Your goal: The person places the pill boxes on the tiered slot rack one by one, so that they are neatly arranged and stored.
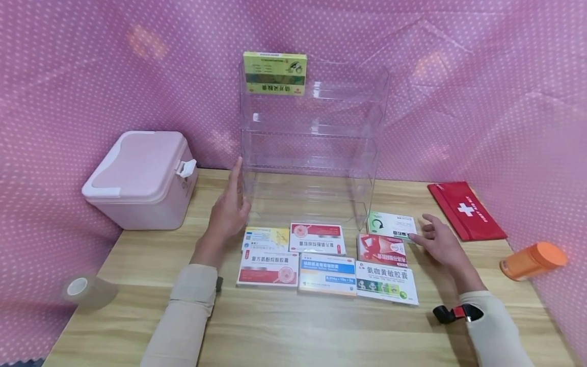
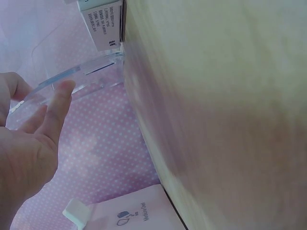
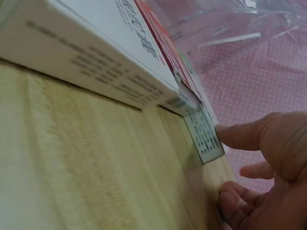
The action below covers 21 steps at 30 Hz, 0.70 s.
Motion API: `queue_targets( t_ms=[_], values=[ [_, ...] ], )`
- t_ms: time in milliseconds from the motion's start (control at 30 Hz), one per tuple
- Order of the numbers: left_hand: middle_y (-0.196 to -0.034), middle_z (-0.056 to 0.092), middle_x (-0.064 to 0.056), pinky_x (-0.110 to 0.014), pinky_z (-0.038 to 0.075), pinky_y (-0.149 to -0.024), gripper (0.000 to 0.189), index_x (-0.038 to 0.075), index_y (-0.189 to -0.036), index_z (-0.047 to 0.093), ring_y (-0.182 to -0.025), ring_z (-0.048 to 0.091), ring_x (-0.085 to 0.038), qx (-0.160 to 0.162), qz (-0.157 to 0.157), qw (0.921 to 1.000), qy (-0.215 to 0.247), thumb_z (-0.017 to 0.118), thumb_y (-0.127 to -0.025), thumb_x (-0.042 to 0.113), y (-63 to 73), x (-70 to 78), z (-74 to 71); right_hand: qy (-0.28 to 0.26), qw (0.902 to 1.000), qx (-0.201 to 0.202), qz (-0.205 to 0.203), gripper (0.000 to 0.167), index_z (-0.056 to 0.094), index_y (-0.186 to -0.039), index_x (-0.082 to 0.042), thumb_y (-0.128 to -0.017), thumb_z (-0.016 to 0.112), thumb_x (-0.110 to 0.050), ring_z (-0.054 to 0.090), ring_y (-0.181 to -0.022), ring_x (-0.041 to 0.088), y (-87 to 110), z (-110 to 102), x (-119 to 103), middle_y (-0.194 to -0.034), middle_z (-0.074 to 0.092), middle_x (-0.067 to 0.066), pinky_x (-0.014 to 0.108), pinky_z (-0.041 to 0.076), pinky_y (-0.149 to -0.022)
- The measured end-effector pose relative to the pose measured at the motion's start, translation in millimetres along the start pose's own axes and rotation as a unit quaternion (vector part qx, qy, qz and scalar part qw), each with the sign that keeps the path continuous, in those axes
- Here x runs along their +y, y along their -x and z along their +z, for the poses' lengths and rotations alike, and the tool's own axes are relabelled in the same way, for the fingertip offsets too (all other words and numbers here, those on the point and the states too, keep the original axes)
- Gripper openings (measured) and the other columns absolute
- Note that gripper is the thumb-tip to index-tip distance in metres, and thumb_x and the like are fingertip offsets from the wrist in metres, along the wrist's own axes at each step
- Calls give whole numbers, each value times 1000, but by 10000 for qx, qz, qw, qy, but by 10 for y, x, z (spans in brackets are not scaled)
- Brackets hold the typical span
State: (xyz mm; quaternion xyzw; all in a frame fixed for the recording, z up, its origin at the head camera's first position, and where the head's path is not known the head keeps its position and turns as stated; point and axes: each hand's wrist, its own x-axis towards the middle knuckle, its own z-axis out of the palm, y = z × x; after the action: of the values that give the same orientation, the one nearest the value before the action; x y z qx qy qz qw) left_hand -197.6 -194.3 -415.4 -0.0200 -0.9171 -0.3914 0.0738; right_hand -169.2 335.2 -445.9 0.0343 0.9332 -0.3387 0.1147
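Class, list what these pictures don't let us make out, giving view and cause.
Head: inside of the pink chest, hidden by its closed lid.
Right wrist: print on the green-and-white box, too blurred to read.
Left wrist: part of the left hand, cut off by the left edge.
Right wrist: part of the right hand, past the right edge.

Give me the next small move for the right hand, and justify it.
Probably have the right hand pinch the white-and-green box nearest it: the thumb is at its edge, but the fingers are not yet round it. The left hand is at the side of the clear rack, whose top tier shows only the yellow-green box, so another seems likely to fit.
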Motion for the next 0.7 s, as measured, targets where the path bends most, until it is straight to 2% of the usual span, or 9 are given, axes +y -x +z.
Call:
queue_targets(
  t_ms=[67,133,200,267,467,700],
  values=[
    [-182,20,-5,-72,41,-122,110,65,-162,-15,-158,38,-48,5,-27,10000,11,56,-105,5,-4,-1,-2,1,9999,-97,-49,79,32,-163,9,-106,67,-33,55,-134,58,-6,-6,15,-154,47,41,59,61,-102],
    [-182,19,-4,-72,40,-123,110,65,-162,-16,-159,38,-48,2,-3,10000,-13,56,-105,4,-6,-4,-3,-9,9998,-145,-127,72,40,-159,10,-107,67,-32,59,-129,54,-8,-7,19,-152,51,39,44,65,-90],
    [-182,20,-4,-71,41,-123,110,64,-163,-14,-159,38,-48,16,24,10000,0,56,-105,4,-8,-3,1,-87,9996,-188,-183,67,44,-157,9,-107,66,-30,61,-125,51,-9,-9,16,-148,54,38,30,61,-81],
    [-182,20,-4,-71,41,-123,109,63,-164,-14,-158,39,-48,20,66,10000,-2,56,-105,4,-9,-7,5,-161,9993,-244,-247,67,40,-160,6,-107,66,-27,62,-121,48,-10,-14,10,-144,56,39,24,57,-78],
    [-181,23,-7,-73,42,-121,108,62,-165,-12,-157,41,-49,55,137,9999,0,56,-105,3,-3,-11,7,-234,9976,-509,-413,72,30,-167,0,-107,64,-18,60,-112,36,-21,-46,-9,-134,58,35,23,52,-82],
    [-181,25,-9,-73,44,-120,107,58,-167,-10,-155,42,-49,66,169,9998,19,57,-104,3,0,-12,0,-461,9957,-614,-517,66,33,-164,-2,-107,65,-16,62,-116,39,-11,-65,9,-138,58,36,24,54,-83]
  ],
)
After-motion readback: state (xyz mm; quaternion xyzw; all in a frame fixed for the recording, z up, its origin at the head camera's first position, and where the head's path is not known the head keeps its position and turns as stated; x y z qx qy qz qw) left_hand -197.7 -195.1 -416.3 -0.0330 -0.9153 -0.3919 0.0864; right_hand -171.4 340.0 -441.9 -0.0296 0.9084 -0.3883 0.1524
